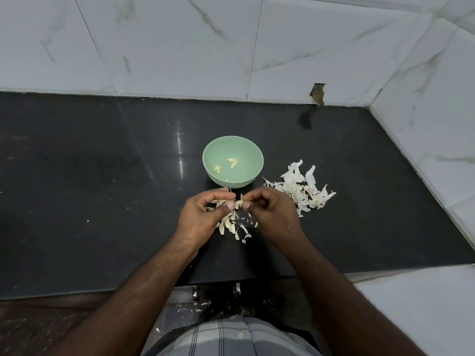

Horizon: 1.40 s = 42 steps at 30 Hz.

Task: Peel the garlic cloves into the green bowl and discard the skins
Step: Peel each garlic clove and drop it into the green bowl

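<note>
At frame centre the left hand (203, 214) and right hand (270, 211) together pinch a garlic clove (238, 203), seemingly mid-peel, just below the green bowl (253, 152); next, likely strip the skin and drop it in.

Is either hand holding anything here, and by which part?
Both hands, left hand and right hand, pinch one small garlic clove between thumb and fingertips, one at each end, near the green bowl.

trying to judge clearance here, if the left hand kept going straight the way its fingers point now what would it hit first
Probably the right hand: the left hand points across at it, both pinching one garlic clove between them. The green bowl sits farther back, off that line. Depth is uncertain.
</note>
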### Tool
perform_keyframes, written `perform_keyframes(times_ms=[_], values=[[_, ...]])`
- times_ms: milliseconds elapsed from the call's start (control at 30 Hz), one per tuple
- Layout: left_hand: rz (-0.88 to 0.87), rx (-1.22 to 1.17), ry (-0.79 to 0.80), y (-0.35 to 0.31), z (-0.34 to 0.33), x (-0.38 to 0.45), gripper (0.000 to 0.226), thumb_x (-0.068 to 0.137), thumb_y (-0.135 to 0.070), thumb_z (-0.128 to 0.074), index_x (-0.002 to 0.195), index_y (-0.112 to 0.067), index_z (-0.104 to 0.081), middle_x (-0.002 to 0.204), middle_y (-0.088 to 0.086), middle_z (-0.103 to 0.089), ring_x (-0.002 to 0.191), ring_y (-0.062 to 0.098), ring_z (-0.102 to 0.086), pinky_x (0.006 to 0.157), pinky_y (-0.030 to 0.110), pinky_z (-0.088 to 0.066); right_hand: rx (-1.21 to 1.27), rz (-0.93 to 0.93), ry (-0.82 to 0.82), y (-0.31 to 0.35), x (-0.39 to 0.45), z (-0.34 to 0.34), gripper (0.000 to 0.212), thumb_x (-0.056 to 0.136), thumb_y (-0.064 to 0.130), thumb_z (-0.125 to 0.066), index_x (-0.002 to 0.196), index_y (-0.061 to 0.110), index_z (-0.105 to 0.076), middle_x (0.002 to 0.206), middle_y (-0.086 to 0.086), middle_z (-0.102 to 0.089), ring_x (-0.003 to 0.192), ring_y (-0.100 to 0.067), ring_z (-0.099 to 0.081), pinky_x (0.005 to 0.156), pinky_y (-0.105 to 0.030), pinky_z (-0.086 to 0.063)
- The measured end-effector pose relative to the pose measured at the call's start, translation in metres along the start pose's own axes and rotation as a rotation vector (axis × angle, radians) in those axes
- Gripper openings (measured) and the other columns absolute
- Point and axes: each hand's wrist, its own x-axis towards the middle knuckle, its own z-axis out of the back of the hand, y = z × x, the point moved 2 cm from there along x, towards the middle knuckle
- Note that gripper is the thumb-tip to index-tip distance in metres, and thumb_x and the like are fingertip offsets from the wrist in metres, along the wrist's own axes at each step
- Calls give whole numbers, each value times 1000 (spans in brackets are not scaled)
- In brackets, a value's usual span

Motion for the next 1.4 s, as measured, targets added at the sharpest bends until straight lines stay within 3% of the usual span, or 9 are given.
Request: perform_keyframes(times_ms=[233, 400, 467, 667, 800, 1000, 1167, 1300, 1400], values=[[-11, -44, -4, -3, -3, -5, 7, 82, -8, -80, 89, -10, -78, 81, 11, -75, 72, 16, -69, 71, 29, -56, -46, 33, 4, 3, 0, -4, 22, 83, 10, -75, 74, 29, -69, 69, 11, -70, 64, -4, -64, 68, -27, -53], [35, -183, 54, -2, -5, -6, 12, 84, -5, -76, 97, -2, -75, 88, 21, -75, 75, 25, -69, 74, 33, -56, -54, 41, -8, 5, -2, -5, 16, 81, 14, -78, 75, 27, -70, 69, 12, -70, 64, -4, -65, 67, -30, -55], [40, -221, 59, -3, -4, -7, 15, 86, -4, -73, 101, 0, -74, 89, 22, -75, 71, 21, -69, 66, 27, -55, -39, 47, 3, 5, -2, -6, 14, 80, 17, -79, 78, 28, -72, 72, 11, -71, 66, -6, -66, 69, -33, -56], [76, -300, 90, -8, -4, -7, 14, 88, -2, -68, 99, 6, -73, 83, 15, -76, 65, 15, -71, 57, 20, -53, -70, 203, 32, 6, -3, -9, 32, 82, 15, -76, 108, 34, -75, 84, 8, -69, 80, -9, -65, 78, -34, -55], [96, -270, 102, -7, -1, -5, 13, 87, -9, -70, 96, -1, -76, 86, 10, -78, 72, 13, -68, 63, 21, -49, -36, 161, 18, 10, -2, -9, 26, 81, 9, -78, 97, 29, -79, 78, 15, -69, 74, -4, -63, 72, -24, -50], [131, -277, 54, -5, 1, -3, 17, 81, -15, -75, 95, -5, -77, 84, 15, -76, 75, 18, -66, 64, 23, -50, 16, 59, 41, 11, -1, -10, 18, 81, 11, -78, 78, 28, -74, 70, 10, -72, 63, -5, -64, 67, -30, -54], [118, -249, 53, -4, 5, -1, 11, 86, -13, -74, 95, -7, -77, 86, 15, -75, 83, 19, -66, 70, 29, -46, 124, 11, 57, 11, 2, -12, 24, 84, 5, -73, 81, 28, -72, 74, -2, -73, 72, -23, -72, 74, -45, -61], [124, -229, 55, -4, 6, 2, 11, 88, -12, -73, 97, -7, -77, 89, 15, -76, 82, 15, -67, 71, 28, -47, 156, 19, 90, 13, 3, -15, 35, 81, 6, -79, 95, 38, -75, 84, 3, -75, 76, -9, -69, 80, -35, -59], [120, -212, 55, -4, 7, 3, 16, 88, -12, -73, 99, -1, -75, 96, 23, -74, 82, 15, -65, 69, 26, -46, 158, 49, 109, 17, 2, -14, 41, 81, 5, -78, 87, 45, -76, 82, 10, -76, 74, -5, -69, 77, -32, -59]])
